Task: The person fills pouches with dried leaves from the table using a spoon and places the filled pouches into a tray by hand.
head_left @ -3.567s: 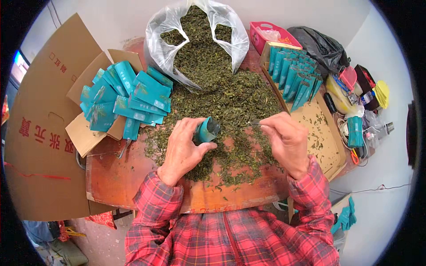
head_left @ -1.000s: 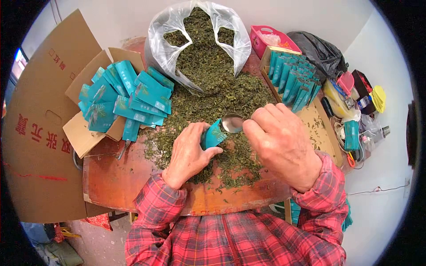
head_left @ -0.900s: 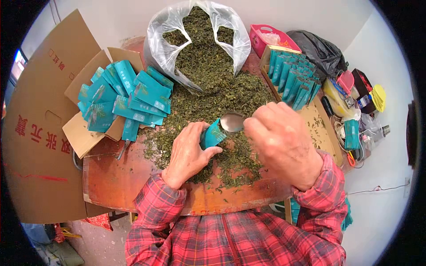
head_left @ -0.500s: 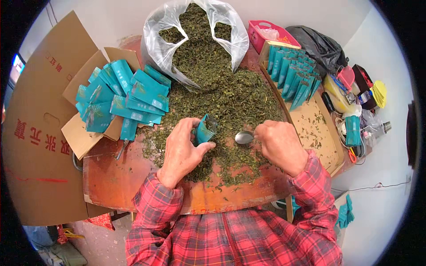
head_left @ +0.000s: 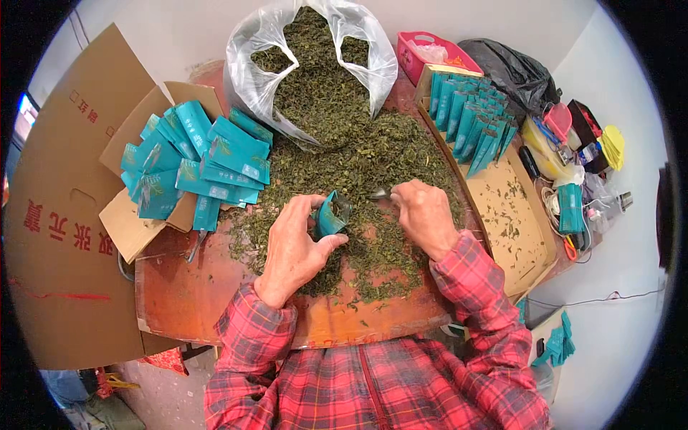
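Observation:
My left hand (head_left: 292,247) is wrapped round a small teal packet (head_left: 332,215), its open mouth tilted up and to the right. Some dark leaf shows inside that mouth. In my right hand (head_left: 426,216) is a metal spoon (head_left: 382,193), its bowl down at the loose dried tea leaves (head_left: 387,158) just right of the packet. How much leaf lies in the spoon I cannot tell. The leaves spread over the red-brown table and spill from a large clear plastic bag (head_left: 242,79) at the back.
Left stands a cardboard box (head_left: 129,222) heaped with flat teal packets (head_left: 229,165). On the right, a cardboard tray (head_left: 512,222) holds upright teal packets (head_left: 473,118). Behind it are a pink basket (head_left: 410,61) and a black plastic bag (head_left: 509,72). A large carton (head_left: 64,158) flanks the table.
My right hand has moved up and to the left, bringing the spoon from above the leaves to down among them. My left hand and the packet have hardly moved.

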The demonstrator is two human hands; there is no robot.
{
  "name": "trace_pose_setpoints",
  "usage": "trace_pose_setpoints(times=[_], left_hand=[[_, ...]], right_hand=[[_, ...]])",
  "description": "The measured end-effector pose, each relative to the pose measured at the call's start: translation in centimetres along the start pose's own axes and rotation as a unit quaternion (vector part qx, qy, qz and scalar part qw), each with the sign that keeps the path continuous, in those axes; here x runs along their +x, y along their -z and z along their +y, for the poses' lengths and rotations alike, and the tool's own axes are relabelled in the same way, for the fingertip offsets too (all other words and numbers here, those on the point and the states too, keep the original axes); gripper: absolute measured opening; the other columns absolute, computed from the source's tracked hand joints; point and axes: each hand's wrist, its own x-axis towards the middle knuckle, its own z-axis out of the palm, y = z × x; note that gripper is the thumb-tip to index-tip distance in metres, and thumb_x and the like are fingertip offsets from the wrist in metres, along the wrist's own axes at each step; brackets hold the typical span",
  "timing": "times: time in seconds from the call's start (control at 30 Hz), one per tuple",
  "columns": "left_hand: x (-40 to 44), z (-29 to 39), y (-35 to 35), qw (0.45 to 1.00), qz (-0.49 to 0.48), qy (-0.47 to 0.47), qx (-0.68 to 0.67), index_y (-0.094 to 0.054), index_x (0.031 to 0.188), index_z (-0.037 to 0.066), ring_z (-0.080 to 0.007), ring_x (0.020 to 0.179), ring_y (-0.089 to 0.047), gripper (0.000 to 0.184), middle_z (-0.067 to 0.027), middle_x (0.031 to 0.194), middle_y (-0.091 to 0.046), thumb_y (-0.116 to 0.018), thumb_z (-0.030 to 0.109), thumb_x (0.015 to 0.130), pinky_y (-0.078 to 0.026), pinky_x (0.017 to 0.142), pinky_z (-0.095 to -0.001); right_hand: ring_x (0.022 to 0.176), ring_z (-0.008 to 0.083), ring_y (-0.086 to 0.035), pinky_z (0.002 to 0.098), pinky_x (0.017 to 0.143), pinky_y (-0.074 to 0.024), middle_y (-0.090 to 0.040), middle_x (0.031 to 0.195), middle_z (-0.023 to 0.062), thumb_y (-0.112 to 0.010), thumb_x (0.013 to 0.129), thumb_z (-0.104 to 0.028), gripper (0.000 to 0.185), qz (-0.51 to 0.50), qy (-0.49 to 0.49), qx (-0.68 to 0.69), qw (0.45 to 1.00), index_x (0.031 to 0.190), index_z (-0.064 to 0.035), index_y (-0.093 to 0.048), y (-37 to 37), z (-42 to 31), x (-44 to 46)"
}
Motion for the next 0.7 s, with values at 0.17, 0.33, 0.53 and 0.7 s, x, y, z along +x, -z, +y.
trace_pose_setpoints(times=[0.17,0.33,0.53,0.7], left_hand=[[-0.1,-0.2,-0.2,1.000,0.008,-0.006,-0.008,-0.063,0.127,0.001,-0.0287,0.084,-0.065,0.067,-0.0144,0.106,-0.067,-0.097,0.015,0.072,-0.056,0.077,-0.0416],[-0.1,-0.4,-0.2,1.000,0.013,-0.013,-0.014,-0.063,0.128,0.002,-0.0288,0.083,-0.066,0.068,-0.0144,0.106,-0.067,-0.098,0.015,0.071,-0.056,0.077,-0.0412],[-0.1,-0.7,-0.4,1.000,0.010,-0.014,-0.009,-0.063,0.129,0.002,-0.0292,0.083,-0.067,0.069,-0.0149,0.106,-0.067,-0.098,0.016,0.071,-0.056,0.077,-0.0411],[0.0,-0.6,-0.4,1.000,0.015,-0.018,-0.019,-0.063,0.129,0.002,-0.0300,0.085,-0.067,0.069,-0.0158,0.107,-0.068,-0.098,0.016,0.071,-0.056,0.077,-0.0419]], right_hand=[[0.081,0.0402,-0.072,0.0496,0.072,-0.0596,-0.071,0.087,0.0183,-0.075,0.093,-0.007,0.005,0.023,-0.008,0.039,0.999,0.095,-0.0028,-0.075,-1.5,1.1,-0.1],[0.084,0.0393,-0.073,0.0482,0.075,-0.0598,-0.073,0.090,0.0168,-0.076,0.093,-0.005,0.005,0.043,-0.018,0.074,0.996,0.097,-0.0033,-0.075,-1.1,1.0,-0.6],[0.085,0.0379,-0.074,0.0452,0.074,-0.0607,-0.075,0.095,0.0166,-0.076,0.092,-0.002,0.008,0.057,-0.023,0.085,0.995,0.100,-0.0031,-0.076,0.7,0.6,-0.7],[0.083,0.0361,-0.075,0.0427,0.072,-0.0602,-0.075,0.093,0.0160,-0.078,0.091,0.000,0.010,0.064,-0.008,0.080,0.995,0.100,-0.0024,-0.076,3.2,-0.3,-0.3]])
